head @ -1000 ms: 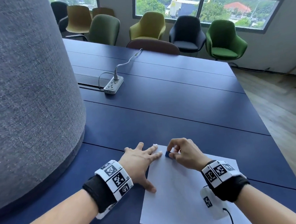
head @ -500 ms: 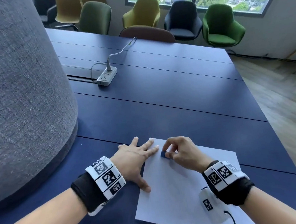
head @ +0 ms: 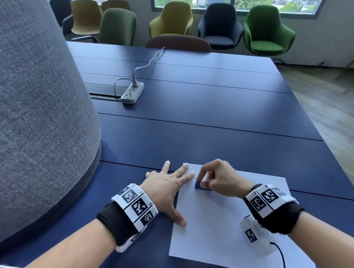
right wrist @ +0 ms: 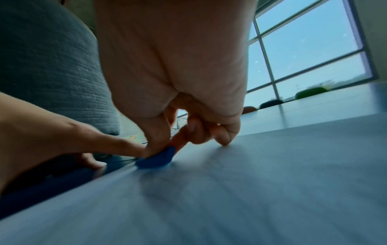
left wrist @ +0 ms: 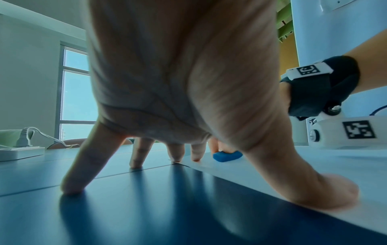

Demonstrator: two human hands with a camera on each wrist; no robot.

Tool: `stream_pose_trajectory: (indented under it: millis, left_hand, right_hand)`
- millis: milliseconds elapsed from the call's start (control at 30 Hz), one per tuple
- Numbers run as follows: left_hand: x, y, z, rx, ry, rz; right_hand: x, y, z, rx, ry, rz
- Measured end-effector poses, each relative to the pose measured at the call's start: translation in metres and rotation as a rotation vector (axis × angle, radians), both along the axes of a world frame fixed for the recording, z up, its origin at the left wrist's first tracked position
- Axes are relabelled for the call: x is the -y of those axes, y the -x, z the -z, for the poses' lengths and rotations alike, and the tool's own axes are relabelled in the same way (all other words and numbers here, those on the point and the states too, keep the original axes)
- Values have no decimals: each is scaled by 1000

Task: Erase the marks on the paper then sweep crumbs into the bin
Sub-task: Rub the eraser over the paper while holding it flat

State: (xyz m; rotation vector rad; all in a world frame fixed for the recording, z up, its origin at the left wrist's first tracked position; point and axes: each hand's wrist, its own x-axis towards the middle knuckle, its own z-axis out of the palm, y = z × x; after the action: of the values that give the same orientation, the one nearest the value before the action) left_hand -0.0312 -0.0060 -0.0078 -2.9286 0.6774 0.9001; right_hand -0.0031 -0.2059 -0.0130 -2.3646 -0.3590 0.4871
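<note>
A white sheet of paper (head: 225, 230) lies on the dark blue table (head: 192, 133) in front of me. My left hand (head: 167, 188) is spread flat, with its thumb and two fingertips pressing the paper's left edge (left wrist: 240, 170) and far corner. My right hand (head: 218, 178) pinches a small blue eraser (head: 200, 185) between thumb and fingers and holds it down on the paper near the far left corner. The eraser (right wrist: 156, 160) touches the sheet in the right wrist view, and the eraser (left wrist: 227, 156) shows past my left fingers. No marks or crumbs are visible on the paper.
A large grey fabric-covered rounded object (head: 29, 113) stands close on the left. A white power strip (head: 132, 93) with its cable lies further back on the table. Several chairs (head: 267, 31) line the far side under a window. Wooden floor (head: 336, 113) lies to the right.
The right hand has slid the eraser a little toward me on the paper. The left hand stays pressed on the sheet. The head view has tipped slightly downward.
</note>
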Motion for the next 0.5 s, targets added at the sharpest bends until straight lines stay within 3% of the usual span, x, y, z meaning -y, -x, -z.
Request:
stream_pose_trajectory:
  millis: [100, 267, 400, 500]
  left_hand:
    - [-1, -1, 0, 4, 4, 0]
    - [0, 0, 1, 6, -3, -2]
    - [-1, -1, 1, 7, -7, 1]
    - [-1, -1, 1, 10, -17, 2]
  right_hand:
    - [1, -6, 3, 59, -35, 109]
    - [-3, 11, 0, -54, 10, -67]
    - [-1, -2, -1, 22, -20, 58]
    - [-4, 13, -1, -53, -2, -55]
